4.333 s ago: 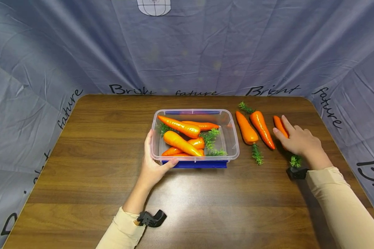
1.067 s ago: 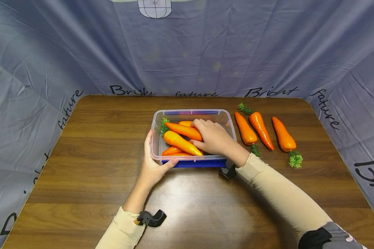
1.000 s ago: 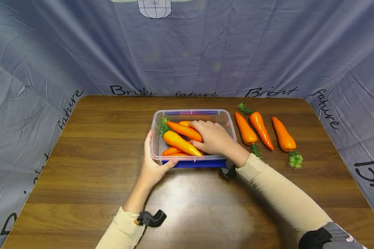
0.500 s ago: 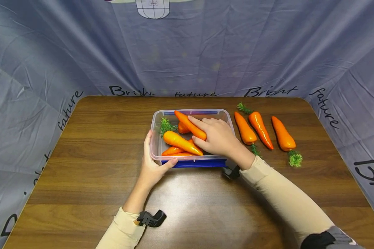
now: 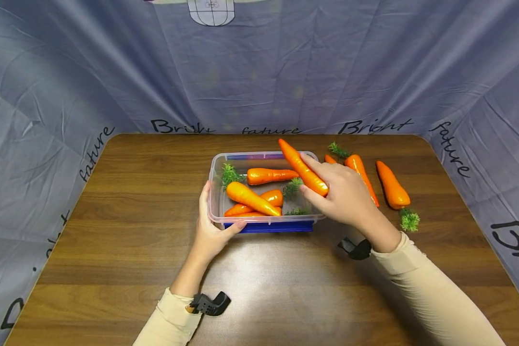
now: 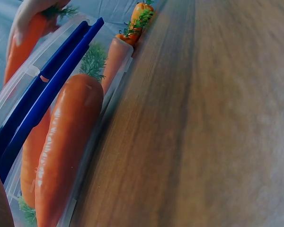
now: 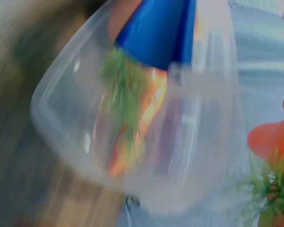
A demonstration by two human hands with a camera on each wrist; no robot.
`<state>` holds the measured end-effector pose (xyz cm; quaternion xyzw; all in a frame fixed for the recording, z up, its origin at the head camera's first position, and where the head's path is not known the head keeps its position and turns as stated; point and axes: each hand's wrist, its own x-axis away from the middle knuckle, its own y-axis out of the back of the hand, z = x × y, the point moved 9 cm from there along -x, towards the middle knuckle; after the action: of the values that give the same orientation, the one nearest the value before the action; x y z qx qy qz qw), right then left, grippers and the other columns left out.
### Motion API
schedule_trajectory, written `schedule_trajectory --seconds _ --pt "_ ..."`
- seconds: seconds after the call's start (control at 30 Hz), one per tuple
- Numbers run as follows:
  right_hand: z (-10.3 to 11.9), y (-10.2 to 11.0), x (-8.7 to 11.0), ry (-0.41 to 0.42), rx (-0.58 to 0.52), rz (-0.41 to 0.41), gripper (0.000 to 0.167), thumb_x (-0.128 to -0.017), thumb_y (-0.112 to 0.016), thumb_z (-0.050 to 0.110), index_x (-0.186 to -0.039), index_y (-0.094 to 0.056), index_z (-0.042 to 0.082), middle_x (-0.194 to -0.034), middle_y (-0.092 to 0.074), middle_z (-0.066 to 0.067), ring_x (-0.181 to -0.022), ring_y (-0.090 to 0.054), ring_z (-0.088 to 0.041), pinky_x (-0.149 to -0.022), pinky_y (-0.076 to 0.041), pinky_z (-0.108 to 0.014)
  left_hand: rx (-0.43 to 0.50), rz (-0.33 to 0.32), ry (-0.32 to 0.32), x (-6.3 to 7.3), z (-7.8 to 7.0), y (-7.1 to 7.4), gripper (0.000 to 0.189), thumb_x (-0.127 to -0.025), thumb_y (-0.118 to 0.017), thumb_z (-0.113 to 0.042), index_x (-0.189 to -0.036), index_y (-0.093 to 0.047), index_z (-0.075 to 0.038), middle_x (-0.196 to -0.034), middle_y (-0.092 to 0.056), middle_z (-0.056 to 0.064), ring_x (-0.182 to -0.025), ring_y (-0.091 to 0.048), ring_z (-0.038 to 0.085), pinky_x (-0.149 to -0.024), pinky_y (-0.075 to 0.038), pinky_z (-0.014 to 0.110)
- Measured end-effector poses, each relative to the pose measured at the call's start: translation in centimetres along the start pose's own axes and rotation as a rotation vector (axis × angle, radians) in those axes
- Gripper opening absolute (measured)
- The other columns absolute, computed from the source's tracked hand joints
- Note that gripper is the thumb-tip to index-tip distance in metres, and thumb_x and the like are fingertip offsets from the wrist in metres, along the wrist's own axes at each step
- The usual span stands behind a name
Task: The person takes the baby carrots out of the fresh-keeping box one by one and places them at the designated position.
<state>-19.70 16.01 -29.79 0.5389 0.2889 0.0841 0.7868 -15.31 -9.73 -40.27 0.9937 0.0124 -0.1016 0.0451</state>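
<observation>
A clear plastic food box (image 5: pixel 317 218) with blue latches (image 5: pixel 281 227) stands mid-table. My left hand (image 5: pixel 212 235) grips its front left corner, thumb at the front edge. Inside lie several carrots with green tops, one yellow-orange carrot (image 5: pixel 251 197) across another, and one carrot (image 5: pixel 268 176) along the back. My right hand (image 5: pixel 348 194) pinches a carrot (image 5: pixel 300 166) above the box's right side, its tip pointing up and away. In the left wrist view this carrot (image 6: pixel 26 45) shows past the latch. The right wrist view is blurred; the carrot's green top (image 7: pixel 274 184) is at its right edge.
Right of the box, three carrots lie on the wooden table (image 5: pixel 134 206): one carrot (image 5: pixel 395 187) farthest right, one carrot (image 5: pixel 359 168) beside it, and one carrot (image 5: pixel 330 159) mostly hidden by my right hand. A grey-blue cloth (image 5: pixel 264 72) hangs behind and at the sides.
My right hand reached from the right-hand carrots into the box, took hold of a carrot, and has lifted it up and to the right. The left hand has stayed on the box.
</observation>
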Motion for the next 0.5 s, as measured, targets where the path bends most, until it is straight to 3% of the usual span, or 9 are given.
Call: schedule_trajectory --seconds 0.1,0.2,0.3,0.4,0.5 --pt "-2.2 1.0 1.1 -0.089 0.019 -0.004 0.065 -0.090 -0.064 0.044 -0.151 -0.043 0.032 -0.094 -0.072 -0.003 -0.068 -0.055 -0.022 -0.061 -0.041 -0.039 0.003 -0.004 -0.009 -0.1 0.7 0.1 0.117 -0.071 -0.087 -0.006 -0.159 -0.011 -0.015 -0.165 -0.017 0.016 -0.150 -0.023 0.037 -0.122 -0.022 0.053" --pt "-4.5 1.4 2.2 -0.166 0.018 0.015 0.063 -0.091 -0.062 0.043 -0.150 -0.044 0.031 -0.103 -0.073 -0.011 -0.074 -0.061 -0.030 -0.080 -0.046 -0.054 -0.002 -0.009 -0.017 -0.3 1.9 0.2 0.118 -0.070 -0.088 -0.007 -0.159 -0.012 -0.021 -0.165 -0.017 0.013 -0.151 -0.024 0.034 -0.122 -0.022 0.052" --pt "-6.9 1.3 3.1 -0.229 0.015 0.063 0.061 -0.094 -0.058 0.045 -0.151 -0.044 0.028 -0.106 -0.073 -0.017 -0.089 -0.066 -0.039 -0.101 -0.036 -0.065 -0.021 -0.014 -0.021 -0.4 2.8 0.3 0.119 -0.070 -0.089 -0.009 -0.159 -0.012 -0.029 -0.166 -0.018 0.006 -0.151 -0.025 0.029 -0.122 -0.024 0.049" --pt "-9.3 1.0 4.2 -0.302 0.035 0.122 0.061 -0.096 -0.052 0.048 -0.152 -0.042 0.027 -0.122 -0.069 -0.020 -0.112 -0.060 -0.048 -0.096 -0.040 -0.066 -0.029 -0.013 -0.029 -0.4 3.0 0.3 0.117 -0.071 -0.089 -0.013 -0.158 -0.013 -0.034 -0.166 -0.019 0.003 -0.151 -0.025 0.027 -0.122 -0.025 0.050" --pt "-11.5 0.5 5.2 -0.366 0.076 0.183 0.061 -0.097 -0.048 0.052 -0.153 -0.040 0.028 -0.127 -0.065 -0.024 -0.111 -0.058 -0.054 -0.076 -0.048 -0.064 -0.029 -0.012 -0.034 -0.3 2.9 0.3 0.116 -0.072 -0.089 -0.016 -0.157 -0.014 -0.035 -0.165 -0.019 0.002 -0.151 -0.025 0.026 -0.122 -0.025 0.050"
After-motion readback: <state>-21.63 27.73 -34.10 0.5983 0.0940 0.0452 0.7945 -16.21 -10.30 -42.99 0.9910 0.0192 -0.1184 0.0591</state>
